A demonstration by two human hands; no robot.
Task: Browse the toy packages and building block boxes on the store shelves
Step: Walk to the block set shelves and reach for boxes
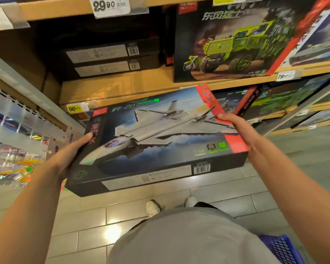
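I gripped the jet box [160, 141] by its 2 short ends, left hand [69, 155] and right hand [236, 128], tilting its picture up to read it, just off the shelf edge [141, 96].

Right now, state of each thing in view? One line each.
Jet box: off the shelf, held tilted between both hands.
Left hand: grips the box's left end.
Right hand: holds its right edge.
Green truck box: upright on shelf.
Two black boxes: stacked flat.
Blue basket: by the person's right side.
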